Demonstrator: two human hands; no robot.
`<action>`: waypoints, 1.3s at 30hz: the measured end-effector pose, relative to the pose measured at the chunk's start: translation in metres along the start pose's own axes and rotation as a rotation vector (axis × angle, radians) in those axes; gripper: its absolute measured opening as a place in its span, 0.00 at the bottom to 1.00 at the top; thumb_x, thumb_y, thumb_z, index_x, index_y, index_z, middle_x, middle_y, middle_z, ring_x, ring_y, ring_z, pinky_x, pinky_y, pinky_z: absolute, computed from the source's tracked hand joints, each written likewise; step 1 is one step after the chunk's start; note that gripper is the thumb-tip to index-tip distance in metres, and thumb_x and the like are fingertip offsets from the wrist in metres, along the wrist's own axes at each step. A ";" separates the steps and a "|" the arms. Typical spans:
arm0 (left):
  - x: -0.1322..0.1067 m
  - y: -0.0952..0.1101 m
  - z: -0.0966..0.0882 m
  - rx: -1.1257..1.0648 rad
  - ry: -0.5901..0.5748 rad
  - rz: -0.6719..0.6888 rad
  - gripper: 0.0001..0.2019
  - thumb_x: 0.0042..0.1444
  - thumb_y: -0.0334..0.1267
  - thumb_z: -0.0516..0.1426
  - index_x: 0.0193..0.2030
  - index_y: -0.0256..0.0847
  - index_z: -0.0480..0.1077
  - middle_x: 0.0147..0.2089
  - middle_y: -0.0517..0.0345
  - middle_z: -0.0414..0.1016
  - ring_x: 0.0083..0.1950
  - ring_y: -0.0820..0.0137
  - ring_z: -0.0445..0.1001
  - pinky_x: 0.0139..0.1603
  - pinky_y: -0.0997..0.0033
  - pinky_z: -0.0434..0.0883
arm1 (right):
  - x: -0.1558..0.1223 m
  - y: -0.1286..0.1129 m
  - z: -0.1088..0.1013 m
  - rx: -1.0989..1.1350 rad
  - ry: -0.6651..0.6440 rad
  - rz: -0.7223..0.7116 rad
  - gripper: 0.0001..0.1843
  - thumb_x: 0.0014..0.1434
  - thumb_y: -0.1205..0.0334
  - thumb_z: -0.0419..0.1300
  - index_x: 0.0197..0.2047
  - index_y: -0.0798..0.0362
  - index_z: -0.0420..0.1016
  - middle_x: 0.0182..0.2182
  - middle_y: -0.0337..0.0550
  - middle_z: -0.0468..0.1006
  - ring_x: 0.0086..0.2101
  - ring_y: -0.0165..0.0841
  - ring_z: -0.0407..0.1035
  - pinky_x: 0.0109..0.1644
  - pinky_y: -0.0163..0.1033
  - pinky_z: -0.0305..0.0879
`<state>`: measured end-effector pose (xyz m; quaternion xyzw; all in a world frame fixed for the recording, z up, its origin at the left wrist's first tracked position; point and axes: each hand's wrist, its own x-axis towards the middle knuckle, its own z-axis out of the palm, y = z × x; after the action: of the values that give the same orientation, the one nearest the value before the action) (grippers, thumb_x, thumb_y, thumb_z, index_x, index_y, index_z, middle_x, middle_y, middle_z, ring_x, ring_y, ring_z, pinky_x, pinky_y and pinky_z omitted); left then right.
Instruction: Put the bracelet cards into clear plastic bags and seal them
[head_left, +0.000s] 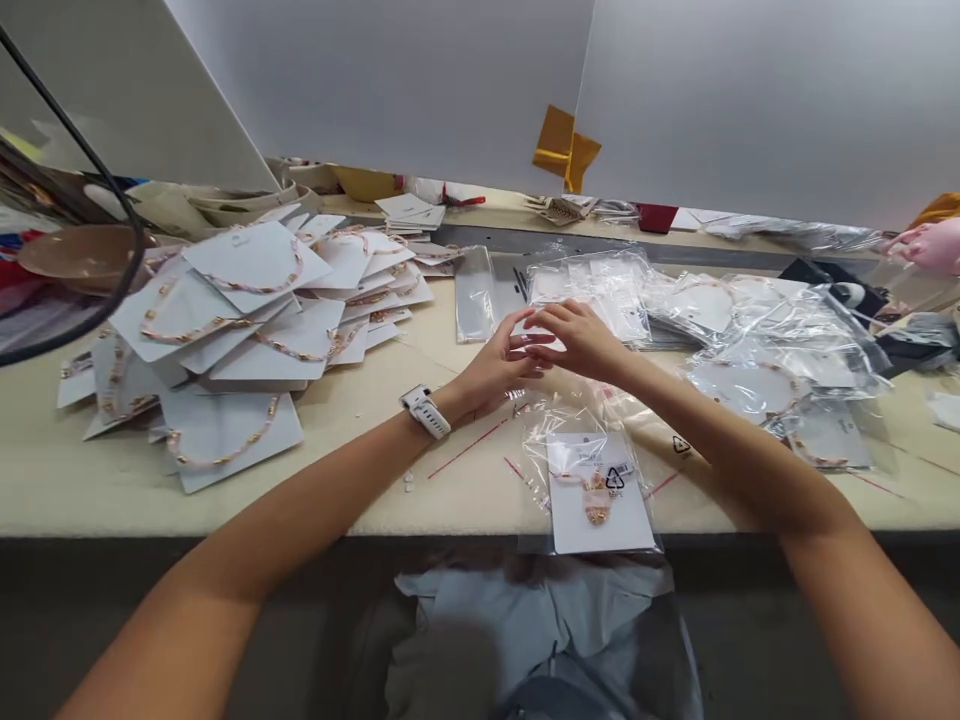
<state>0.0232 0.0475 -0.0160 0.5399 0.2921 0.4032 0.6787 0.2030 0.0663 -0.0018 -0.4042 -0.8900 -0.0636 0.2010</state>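
Note:
My left hand (491, 372), with a white smartwatch (425, 411) on its wrist, and my right hand (579, 340) meet above the middle of the table. Their fingertips nearly touch, and whatever lies between them is too thin or too hidden to make out. Just below them lies a clear plastic bag holding a white card with a rose-gold pendant (598, 492). A loose clear bag (474, 295) is beyond my left hand. To the left spreads a heap of white cards with beaded necklaces (240, 340). Bagged necklace cards (750, 375) are piled to the right.
Thin red strips (469, 450) and small white bits (409, 482) lie on the cream table (97, 490). Its front edge runs just behind the bagged card. White panels (390, 80) stand along the back, above stacked cards (409, 212). A brown bowl (79, 256) sits far left.

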 end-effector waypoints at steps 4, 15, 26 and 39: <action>-0.003 -0.007 -0.001 -0.079 -0.061 -0.008 0.33 0.54 0.25 0.61 0.64 0.47 0.55 0.52 0.52 0.73 0.43 0.71 0.77 0.47 0.68 0.73 | -0.013 -0.008 0.015 -0.101 0.235 -0.066 0.10 0.64 0.58 0.56 0.49 0.48 0.70 0.47 0.45 0.75 0.45 0.39 0.65 0.49 0.43 0.59; -0.011 -0.003 0.005 -0.002 -0.048 -0.089 0.31 0.57 0.23 0.56 0.65 0.43 0.54 0.48 0.51 0.76 0.44 0.71 0.78 0.48 0.68 0.72 | -0.024 -0.007 0.005 -0.159 0.312 -0.143 0.11 0.67 0.57 0.53 0.34 0.47 0.72 0.36 0.40 0.77 0.39 0.36 0.65 0.45 0.43 0.57; -0.015 -0.001 0.007 0.003 -0.035 -0.095 0.29 0.55 0.23 0.59 0.62 0.45 0.59 0.56 0.49 0.72 0.41 0.72 0.79 0.49 0.69 0.74 | -0.022 0.004 -0.001 0.000 0.301 -0.062 0.14 0.66 0.57 0.53 0.31 0.49 0.74 0.28 0.40 0.76 0.32 0.34 0.66 0.41 0.41 0.59; -0.024 -0.001 0.017 0.061 0.070 -0.169 0.08 0.60 0.32 0.58 0.46 0.35 0.72 0.49 0.50 0.77 0.49 0.71 0.75 0.53 0.70 0.69 | -0.026 -0.012 0.005 -0.111 0.219 -0.163 0.11 0.68 0.58 0.51 0.47 0.48 0.73 0.41 0.43 0.77 0.44 0.36 0.67 0.48 0.41 0.59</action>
<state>0.0253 0.0182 -0.0133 0.5193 0.3724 0.3542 0.6828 0.2084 0.0416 -0.0166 -0.3318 -0.8878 -0.1726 0.2683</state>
